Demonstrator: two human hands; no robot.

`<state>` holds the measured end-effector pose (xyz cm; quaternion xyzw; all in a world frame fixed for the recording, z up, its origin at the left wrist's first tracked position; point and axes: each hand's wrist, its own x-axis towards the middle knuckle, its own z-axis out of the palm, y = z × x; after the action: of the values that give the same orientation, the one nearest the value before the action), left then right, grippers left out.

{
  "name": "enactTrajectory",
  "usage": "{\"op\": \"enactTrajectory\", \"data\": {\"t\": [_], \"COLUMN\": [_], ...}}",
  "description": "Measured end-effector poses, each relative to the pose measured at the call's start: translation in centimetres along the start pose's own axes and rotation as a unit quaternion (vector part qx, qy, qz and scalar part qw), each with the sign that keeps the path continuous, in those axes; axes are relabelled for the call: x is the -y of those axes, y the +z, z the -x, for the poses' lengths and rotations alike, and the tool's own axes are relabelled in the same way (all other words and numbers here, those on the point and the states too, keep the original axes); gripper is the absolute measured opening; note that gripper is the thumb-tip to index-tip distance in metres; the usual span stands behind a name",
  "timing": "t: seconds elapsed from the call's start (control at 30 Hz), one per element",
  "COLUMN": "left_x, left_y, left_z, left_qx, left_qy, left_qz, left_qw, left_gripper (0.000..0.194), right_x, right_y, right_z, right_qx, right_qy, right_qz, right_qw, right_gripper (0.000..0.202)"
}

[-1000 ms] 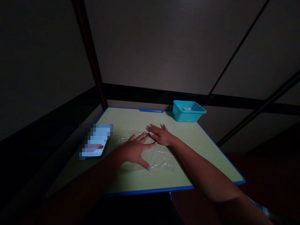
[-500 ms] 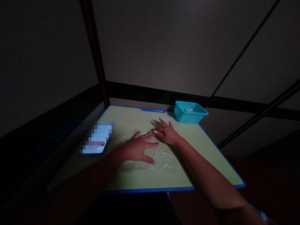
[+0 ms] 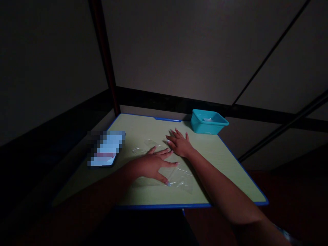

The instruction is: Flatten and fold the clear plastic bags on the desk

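Presently, one thin, clear plastic sheet (image 3: 180, 176) is lying wrinkled on the pale green, blue-edged table (image 3: 217, 153). The left hand (image 3: 153, 165) is resting on it, fingers spread wide, gripping nothing. The right hand (image 3: 181, 145) is resting just beyond, fingers also apart, holding nothing; its contact with the plastic I cannot tell. The sheet is looking light, limp, perhaps slippery; its near right corner is seeming suitable for pinching.

Dim light, dark corners, glinting plastic (image 3: 181, 177)

The hands (image 3: 150, 166) and forearms (image 3: 216, 184) are bare, the nails (image 3: 168, 183) pale.
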<state>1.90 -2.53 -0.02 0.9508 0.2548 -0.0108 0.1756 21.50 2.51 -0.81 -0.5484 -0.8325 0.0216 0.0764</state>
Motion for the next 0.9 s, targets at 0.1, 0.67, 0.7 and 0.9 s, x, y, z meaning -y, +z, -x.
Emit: {"op": "enactTrajectory", "data": {"t": [0.1,0.67,0.7,0.9], "left_x": [0.0,0.3,0.3,0.2], "left_y": [0.0,0.0,-0.1,-0.2], "left_z": [0.0,0.0,-0.1,-0.1], "left_qx": [-0.003,0.0,0.001,0.008], "left_qy": [-0.007,-0.018,-0.018,-0.022], "left_qz": [-0.003,-0.001,-0.001,-0.003], "left_qw": [1.0,1.0,1.0,1.0], "left_gripper": [0.077,0.076,0.076,0.077], "right_x": [-0.3,0.5,0.4,-0.4], "right_y": [-0.3,-0.4,-0.3,0.4], "right_z": [0.2,0.2,0.1,-0.6], "right_qx": [-0.008,-0.014,-0.017,-0.067], "right_qy": [-0.007,-0.037,-0.033,0.017], "right_qz": [-0.02,0.019,0.016,-0.056], "right_qw": [1.0,0.999,0.999,0.996], "right_gripper": [0.044,0.037,0.037,0.039]}}
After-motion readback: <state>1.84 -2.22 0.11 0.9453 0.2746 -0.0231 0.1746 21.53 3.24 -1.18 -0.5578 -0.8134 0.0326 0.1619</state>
